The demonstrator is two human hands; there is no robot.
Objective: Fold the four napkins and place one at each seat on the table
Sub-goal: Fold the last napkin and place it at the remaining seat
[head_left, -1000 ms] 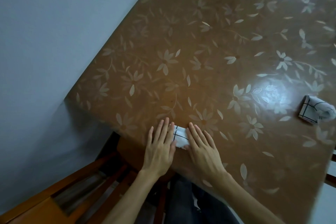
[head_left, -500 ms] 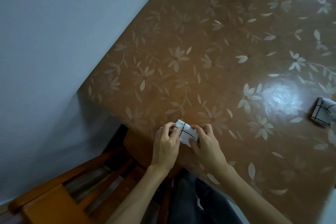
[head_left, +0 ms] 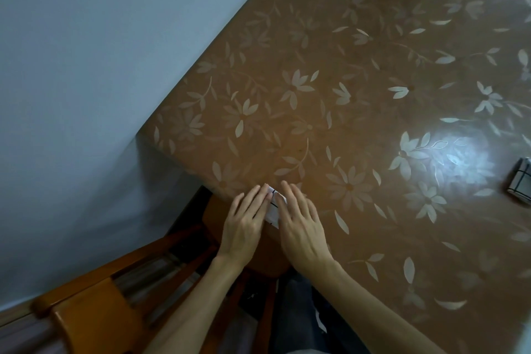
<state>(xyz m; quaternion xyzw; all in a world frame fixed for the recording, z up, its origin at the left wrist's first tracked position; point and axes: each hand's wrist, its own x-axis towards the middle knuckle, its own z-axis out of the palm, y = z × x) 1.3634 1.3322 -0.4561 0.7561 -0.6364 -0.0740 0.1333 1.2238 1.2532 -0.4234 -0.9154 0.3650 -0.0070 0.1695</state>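
Observation:
A small folded white napkin with dark lines (head_left: 273,205) lies at the near edge of the brown flower-patterned table (head_left: 330,80). My left hand (head_left: 245,224) lies flat on its left part, fingers stretched out. My right hand (head_left: 301,224) presses flat on its right part. Only a narrow strip of the napkin shows between the two hands. A second folded napkin with the same dark lines (head_left: 521,179) rests on the table at the right edge of the view, partly cut off.
A grey-blue wall (head_left: 100,66) runs along the table's left side. An orange-brown wooden chair (head_left: 94,316) stands below the table's near corner, under my arms. A bright light reflection (head_left: 457,161) shines on the tabletop at the right.
Half a second ago both hands pinched the napkin, lifted slightly off the table. Now it lies flat and both hands press on it with open palms.

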